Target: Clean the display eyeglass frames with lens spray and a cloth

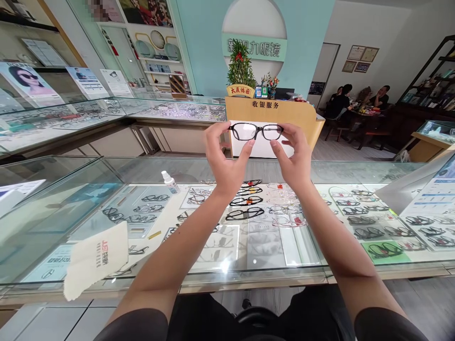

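Observation:
A pair of black-framed eyeglasses (pixel 256 130) is held up in the air above the glass display counter (pixel 227 277). My left hand (pixel 227 156) grips its left end, fingers at the frame corner and thumb by the lower rim. At the other end, my right hand (pixel 294 154) pinches the frame near the hinge. The lenses face the far side of the room. Below my hands, black eyeglasses (pixel 245 214) lie in a column on the counter, with clear-framed eyeglasses (pixel 288 220) beside them.
On the counter stand a white spray bottle (pixel 170 183) and, at the front left, a cream cleaning cloth (pixel 97 258) hanging over the edge. A wooden cashier desk (pixel 302 113) is ahead. People (pixel 341 105) sit at a table at the back right.

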`<act>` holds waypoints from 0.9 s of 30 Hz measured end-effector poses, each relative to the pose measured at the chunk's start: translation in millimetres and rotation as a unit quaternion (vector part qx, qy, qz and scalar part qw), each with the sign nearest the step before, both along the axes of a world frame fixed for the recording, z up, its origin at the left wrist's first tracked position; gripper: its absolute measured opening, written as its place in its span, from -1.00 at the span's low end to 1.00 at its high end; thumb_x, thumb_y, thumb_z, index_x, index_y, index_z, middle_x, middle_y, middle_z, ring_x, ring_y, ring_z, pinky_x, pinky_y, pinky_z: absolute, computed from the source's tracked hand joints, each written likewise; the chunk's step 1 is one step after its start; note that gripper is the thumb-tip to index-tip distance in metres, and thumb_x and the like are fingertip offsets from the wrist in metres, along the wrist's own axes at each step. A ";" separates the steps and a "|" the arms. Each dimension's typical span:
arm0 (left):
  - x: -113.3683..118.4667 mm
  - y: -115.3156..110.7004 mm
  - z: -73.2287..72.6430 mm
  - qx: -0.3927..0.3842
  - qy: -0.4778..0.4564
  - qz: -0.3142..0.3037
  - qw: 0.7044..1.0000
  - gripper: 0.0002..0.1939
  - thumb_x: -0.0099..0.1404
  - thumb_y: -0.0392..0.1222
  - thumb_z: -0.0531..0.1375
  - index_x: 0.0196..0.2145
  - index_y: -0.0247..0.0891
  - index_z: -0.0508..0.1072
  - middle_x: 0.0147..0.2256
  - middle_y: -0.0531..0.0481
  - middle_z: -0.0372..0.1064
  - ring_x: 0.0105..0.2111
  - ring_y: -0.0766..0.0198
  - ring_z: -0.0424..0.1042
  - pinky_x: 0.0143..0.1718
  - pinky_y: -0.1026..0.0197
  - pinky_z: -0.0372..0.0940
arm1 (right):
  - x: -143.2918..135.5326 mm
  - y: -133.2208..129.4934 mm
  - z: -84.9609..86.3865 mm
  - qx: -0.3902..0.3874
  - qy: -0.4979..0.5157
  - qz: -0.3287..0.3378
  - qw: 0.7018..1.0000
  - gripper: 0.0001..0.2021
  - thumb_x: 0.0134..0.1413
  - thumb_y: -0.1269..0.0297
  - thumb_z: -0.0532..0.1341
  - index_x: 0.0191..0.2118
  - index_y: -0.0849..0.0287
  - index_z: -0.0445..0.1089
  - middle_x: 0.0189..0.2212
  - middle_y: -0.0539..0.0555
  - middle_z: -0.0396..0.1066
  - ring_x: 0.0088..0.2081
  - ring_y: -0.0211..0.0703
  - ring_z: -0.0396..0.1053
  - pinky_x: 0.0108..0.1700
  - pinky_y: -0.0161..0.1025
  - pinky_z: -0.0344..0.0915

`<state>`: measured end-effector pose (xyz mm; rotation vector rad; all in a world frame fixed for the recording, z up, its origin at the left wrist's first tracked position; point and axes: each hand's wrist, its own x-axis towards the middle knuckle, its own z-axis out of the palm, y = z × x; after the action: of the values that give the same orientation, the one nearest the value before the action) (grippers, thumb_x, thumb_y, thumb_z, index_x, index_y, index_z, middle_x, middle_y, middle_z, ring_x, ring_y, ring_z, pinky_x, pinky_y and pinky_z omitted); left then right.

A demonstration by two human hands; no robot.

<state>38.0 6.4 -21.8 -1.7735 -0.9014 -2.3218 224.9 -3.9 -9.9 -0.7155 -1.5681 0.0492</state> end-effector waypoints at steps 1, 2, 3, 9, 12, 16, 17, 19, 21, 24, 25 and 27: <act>0.0 -0.6 0.3 0.005 -0.001 -0.001 1.000 -0.37 0.36 0.30 0.43 0.23 0.06 0.39 0.23 -0.17 0.40 0.22 -0.09 0.45 0.01 -0.10 0.50 | -0.4 0.5 -0.6 0.000 0.001 0.002 1.000 -0.63 0.46 0.00 0.33 0.26 -0.11 0.40 0.24 0.17 0.58 0.27 0.08 0.58 0.15 0.04 0.58; 0.0 -0.8 0.5 0.008 -0.002 -0.006 1.000 -0.37 0.35 0.30 0.43 0.23 0.06 0.39 0.23 -0.17 0.39 0.23 -0.10 0.44 0.02 -0.11 0.50 | -0.8 0.9 -1.2 0.001 0.002 0.003 1.000 -0.63 0.47 0.00 0.32 0.27 -0.10 0.39 0.24 0.17 0.58 0.27 0.08 0.58 0.16 0.04 0.58; -0.1 -0.6 0.7 0.009 -0.003 -0.013 1.000 -0.36 0.35 0.30 0.44 0.23 0.06 0.39 0.24 -0.18 0.37 0.25 -0.12 0.43 0.03 -0.12 0.50 | -1.0 1.1 -1.7 0.005 0.000 0.001 1.000 -0.62 0.47 0.00 0.32 0.27 -0.10 0.39 0.24 0.18 0.58 0.27 0.08 0.59 0.16 0.04 0.58; 0.8 4.8 -1.3 0.005 -0.016 -0.036 0.999 -0.32 0.32 0.32 0.45 0.25 0.09 0.38 0.27 -0.18 0.34 0.30 -0.13 0.40 0.05 -0.11 0.51 | -2.7 -0.2 -2.1 0.063 -0.025 -0.053 0.996 -0.62 0.50 -0.01 0.28 0.30 -0.12 0.37 0.22 0.20 0.58 0.24 0.11 0.57 0.18 0.13 0.57; 2.4 6.4 -2.4 0.013 -0.016 -0.043 0.999 -0.34 0.34 0.26 0.46 0.27 0.12 0.37 0.27 -0.16 0.37 0.27 -0.10 0.46 0.00 -0.07 0.52 | -3.5 -1.2 -1.5 0.088 -0.028 -0.072 0.993 -0.62 0.51 -0.02 0.26 0.31 -0.12 0.37 0.22 0.20 0.58 0.26 0.14 0.55 0.20 0.18 0.56; 4.0 6.1 -3.3 0.011 -0.018 -0.059 0.998 -0.35 0.36 0.22 0.47 0.28 0.12 0.35 0.28 -0.15 0.37 0.28 -0.09 0.46 0.00 -0.03 0.49 | -3.1 -1.2 -0.9 0.102 -0.034 -0.089 0.990 -0.63 0.51 -0.02 0.26 0.30 -0.11 0.37 0.22 0.22 0.57 0.28 0.16 0.53 0.21 0.21 0.57; 4.1 6.4 -3.7 0.009 -0.021 -0.062 0.998 -0.33 0.35 0.23 0.47 0.28 0.11 0.34 0.29 -0.16 0.36 0.29 -0.10 0.45 0.01 -0.02 0.49 | -2.9 -1.1 -0.8 0.104 -0.037 -0.089 0.990 -0.63 0.52 -0.02 0.25 0.30 -0.10 0.37 0.22 0.23 0.57 0.28 0.16 0.52 0.22 0.22 0.56; 4.0 8.1 -4.8 0.001 -0.026 -0.068 0.997 -0.29 0.33 0.27 0.47 0.28 0.09 0.32 0.30 -0.17 0.34 0.30 -0.10 0.44 0.01 -0.01 0.48 | -2.7 -0.9 -0.8 0.109 -0.043 -0.086 0.989 -0.63 0.52 -0.01 0.26 0.30 -0.10 0.37 0.21 0.23 0.57 0.28 0.17 0.52 0.25 0.24 0.54; 3.5 11.0 -6.0 -0.012 -0.033 -0.076 0.996 -0.25 0.30 0.31 0.48 0.27 0.08 0.30 0.31 -0.18 0.33 0.29 -0.09 0.44 0.01 -0.01 0.47 | -2.9 -1.3 -0.6 0.117 -0.046 -0.081 0.989 -0.63 0.51 0.00 0.27 0.29 -0.09 0.37 0.19 0.22 0.57 0.26 0.17 0.53 0.26 0.24 0.52; 3.0 15.6 -7.3 -0.040 -0.042 -0.095 0.994 -0.24 0.29 0.37 0.46 0.25 0.07 0.28 0.28 -0.18 0.36 0.26 -0.07 0.48 0.00 0.00 0.47 | -3.9 -3.4 0.3 0.122 -0.051 -0.091 0.987 -0.65 0.50 0.00 0.27 0.26 -0.08 0.38 0.15 0.21 0.58 0.21 0.18 0.54 0.23 0.25 0.52; 3.1 16.6 -7.6 -0.050 -0.043 -0.102 0.993 -0.24 0.29 0.39 0.46 0.24 0.07 0.28 0.27 -0.18 0.37 0.24 -0.06 0.49 -0.01 0.01 0.47 | -4.3 -4.3 0.8 0.122 -0.052 -0.098 0.986 -0.66 0.50 -0.01 0.27 0.25 -0.08 0.39 0.14 0.21 0.58 0.19 0.18 0.54 0.22 0.26 0.52; 3.6 17.3 -7.9 -0.063 -0.044 -0.109 0.991 -0.24 0.29 0.42 0.45 0.23 0.06 0.28 0.25 -0.18 0.40 0.21 -0.03 0.51 -0.03 0.03 0.47 | -4.8 -6.1 2.0 0.125 -0.050 -0.107 0.985 -0.67 0.49 -0.01 0.28 0.24 -0.08 0.39 0.12 0.20 0.58 0.17 0.18 0.54 0.19 0.26 0.53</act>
<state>41.7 23.8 -29.7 -1.9208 -0.9301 -2.5476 220.1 -10.0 -7.9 -0.6905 -1.5497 -0.3420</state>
